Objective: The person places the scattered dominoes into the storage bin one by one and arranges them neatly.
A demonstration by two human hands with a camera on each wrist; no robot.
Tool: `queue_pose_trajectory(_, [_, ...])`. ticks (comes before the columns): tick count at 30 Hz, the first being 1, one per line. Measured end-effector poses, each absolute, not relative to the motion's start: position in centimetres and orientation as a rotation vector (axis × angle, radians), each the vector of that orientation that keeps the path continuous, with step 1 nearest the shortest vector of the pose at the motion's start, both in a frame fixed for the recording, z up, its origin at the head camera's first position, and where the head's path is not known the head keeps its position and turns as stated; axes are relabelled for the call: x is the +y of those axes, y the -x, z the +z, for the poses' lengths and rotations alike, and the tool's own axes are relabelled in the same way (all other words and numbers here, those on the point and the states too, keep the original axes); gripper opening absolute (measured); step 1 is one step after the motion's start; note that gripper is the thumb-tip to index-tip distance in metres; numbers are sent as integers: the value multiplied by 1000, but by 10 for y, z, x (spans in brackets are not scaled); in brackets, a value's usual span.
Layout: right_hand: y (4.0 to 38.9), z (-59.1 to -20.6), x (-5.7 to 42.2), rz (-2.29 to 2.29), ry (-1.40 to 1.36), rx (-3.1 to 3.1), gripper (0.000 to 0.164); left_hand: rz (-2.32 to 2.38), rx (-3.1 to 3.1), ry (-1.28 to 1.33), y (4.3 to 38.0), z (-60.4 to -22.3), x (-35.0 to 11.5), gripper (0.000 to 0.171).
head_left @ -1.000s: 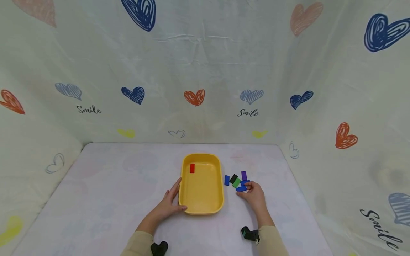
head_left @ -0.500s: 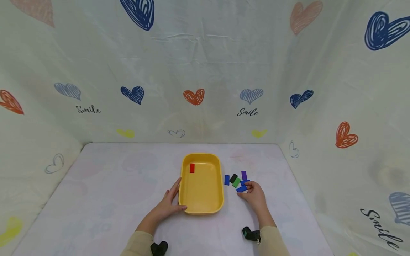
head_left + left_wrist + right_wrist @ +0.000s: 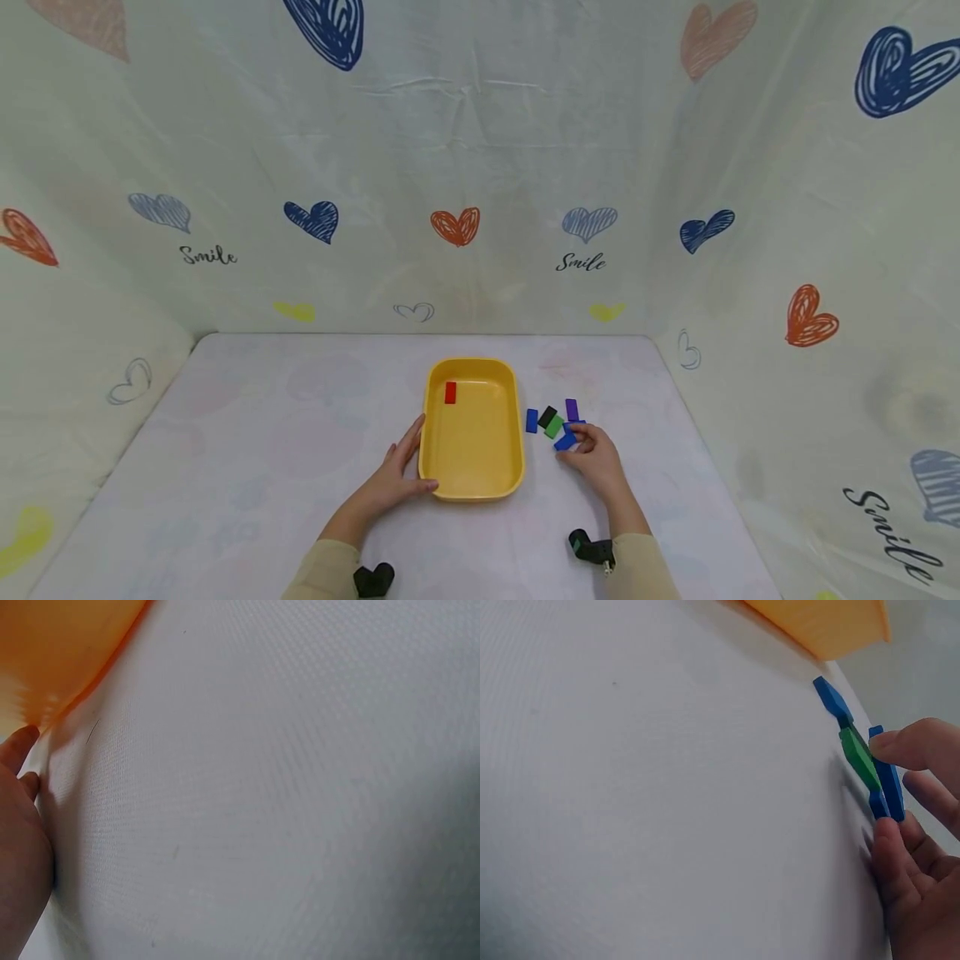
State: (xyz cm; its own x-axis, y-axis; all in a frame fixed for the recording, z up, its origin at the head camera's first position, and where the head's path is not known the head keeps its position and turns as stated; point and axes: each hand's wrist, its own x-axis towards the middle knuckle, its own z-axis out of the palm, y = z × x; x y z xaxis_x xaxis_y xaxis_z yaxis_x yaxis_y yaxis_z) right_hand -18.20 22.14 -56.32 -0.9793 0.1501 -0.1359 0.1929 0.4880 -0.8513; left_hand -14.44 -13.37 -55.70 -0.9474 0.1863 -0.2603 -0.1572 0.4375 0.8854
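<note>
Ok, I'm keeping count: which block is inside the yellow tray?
The red block, in the far left part of the yellow tray; the other visible blocks are outside, to its right.

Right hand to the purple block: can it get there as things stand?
Likely yes: the purple block lies uncovered just beyond the right hand. But that hand seems to pinch a blue block, so its grip would probably need freeing first.

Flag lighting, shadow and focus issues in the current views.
Head: soft, fairly even light, yellow tray outline clear. Left wrist: the tray shows more orange, lower-right corner dark, shadow beside the left hand. Right wrist: slightly soft detail, lower-left corner darkened, shadow on the white tabletop beside the green block and right hand.
</note>
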Motion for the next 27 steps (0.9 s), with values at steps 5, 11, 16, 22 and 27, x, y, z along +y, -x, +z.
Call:
queue_pose_trajectory(5, [180, -556, 219, -1619, -257, 2596, 39, 1514, 2377, -22, 144, -557, -133, 113])
queue_pose_trajectory(11, [180, -548, 213, -1700, -209, 2547, 36, 1520, 2384, -41, 144, -557, -134, 113])
queue_pose_trajectory(16, [182, -535, 209, -1725, -94, 2554, 37, 1516, 2379, -20, 146, -556, -133, 112])
queue_pose_trajectory(22, [182, -504, 198, -1771, 32, 2473, 42, 1527, 2379, -12, 146, -556, -134, 112])
queue_pose_trajectory(27, [183, -494, 189, -1829, 83, 2389, 42, 1535, 2373, -11, 144, -558, -134, 113])
